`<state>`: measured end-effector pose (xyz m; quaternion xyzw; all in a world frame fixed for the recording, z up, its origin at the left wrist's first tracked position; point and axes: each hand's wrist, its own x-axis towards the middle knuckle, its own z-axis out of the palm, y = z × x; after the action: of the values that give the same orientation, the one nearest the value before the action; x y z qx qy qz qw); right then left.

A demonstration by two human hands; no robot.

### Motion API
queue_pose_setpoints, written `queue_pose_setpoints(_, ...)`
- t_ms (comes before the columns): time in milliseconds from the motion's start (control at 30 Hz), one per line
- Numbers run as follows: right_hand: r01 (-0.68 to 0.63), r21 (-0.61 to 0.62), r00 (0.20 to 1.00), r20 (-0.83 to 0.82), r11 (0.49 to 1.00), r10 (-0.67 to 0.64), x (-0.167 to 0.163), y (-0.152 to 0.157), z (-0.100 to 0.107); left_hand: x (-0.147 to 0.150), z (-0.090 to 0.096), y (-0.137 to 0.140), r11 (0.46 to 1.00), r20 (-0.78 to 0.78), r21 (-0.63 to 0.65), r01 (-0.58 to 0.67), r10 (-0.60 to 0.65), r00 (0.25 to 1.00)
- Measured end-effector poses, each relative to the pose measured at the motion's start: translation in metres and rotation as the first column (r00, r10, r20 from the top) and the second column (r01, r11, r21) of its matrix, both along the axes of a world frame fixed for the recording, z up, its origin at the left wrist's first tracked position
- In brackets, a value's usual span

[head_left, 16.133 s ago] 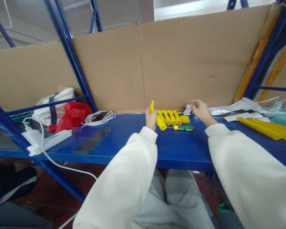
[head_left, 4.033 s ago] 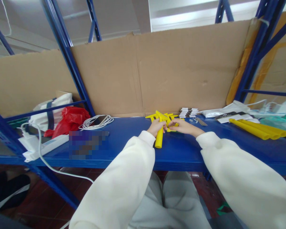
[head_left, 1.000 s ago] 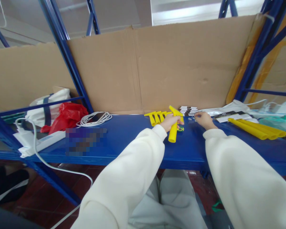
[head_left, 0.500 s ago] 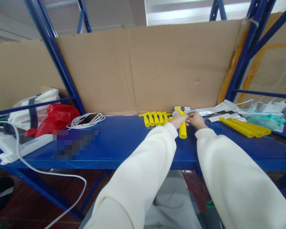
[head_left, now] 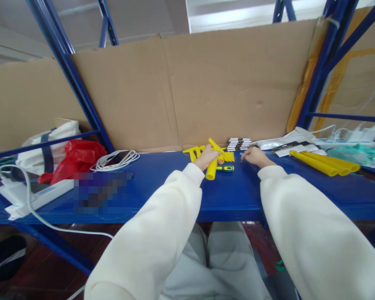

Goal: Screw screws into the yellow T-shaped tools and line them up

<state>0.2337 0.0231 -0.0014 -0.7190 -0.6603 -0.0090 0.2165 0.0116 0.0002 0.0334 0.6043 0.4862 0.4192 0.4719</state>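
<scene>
Head view, frame centre: left hand (head_left: 206,156) wraps its grip around a light, rigid yellow plastic tube (head_left: 213,165) mid-shaft; right hand (head_left: 253,156) pinches something tiny, likely slippery.

**Open blue shelf in front, clutter at the back and sides**

We see bare blue shelf (head_left: 162,183) between our sleeves and its near edge, so hands can pass freely there. Behind, the cardboard wall (head_left: 206,91) closes off the back. Against it lie the yellow handles (head_left: 195,152), a green screwdriver (head_left: 225,168) and a stack of small cards (head_left: 239,144). To the right, long yellow tubes (head_left: 325,162) block the way; to the left, a coiled white cable (head_left: 115,159) and a red bag (head_left: 76,156).
</scene>
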Motion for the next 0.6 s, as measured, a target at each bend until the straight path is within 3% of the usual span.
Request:
queue_pose_setpoints(100, -0.071, -0.025, 0.997, 0.013, 0.997, 0.072, -0.001, -0.001, 0.0, -0.028, -0.006, 0.003, 0.997, -0.084, 0.072, -0.027, 0.033, 0.996)
queue_pose_setpoints(267, -0.081, -0.039, 0.994, 0.066, 0.996, 0.084, 0.002, 0.001, -0.002, -0.057, -0.016, 0.003, 0.988, -0.058, 0.151, -0.043, 0.052, 0.997)
queue_pose_setpoints(600, 0.052, -0.134, 0.982, 0.186, 0.99, -0.027, 0.001, 0.003, -0.014, -0.058, -0.028, -0.007, 0.952, -0.251, 0.307, 0.005, 0.076, 0.965)
